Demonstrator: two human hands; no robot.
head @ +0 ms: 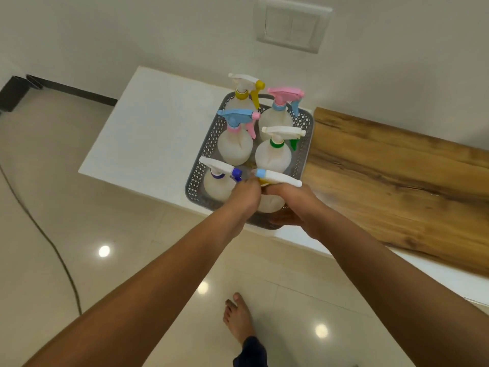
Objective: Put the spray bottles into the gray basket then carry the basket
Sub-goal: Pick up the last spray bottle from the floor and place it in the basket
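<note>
A gray lattice basket (211,144) stands on the white counter (148,133) with several white spray bottles upright in it. At the back are a yellow-trimmed bottle (242,102) and a pink-headed one (277,117). In the middle row are a blue-headed one (235,147) and a green-collared one (274,154). A purple-collared bottle (218,184) stands near left. In the near right corner is a bottle with a light-blue nozzle (277,178). My right hand (291,205) wraps its body. My left hand (246,194) has its fingers curled at that bottle's neck.
A wooden board (397,176) lies on the counter to the right of the basket. A wall switch plate (292,25) is above. A dark cable (53,247) runs across the glossy tiled floor at left. My bare foot (238,319) is below the counter edge.
</note>
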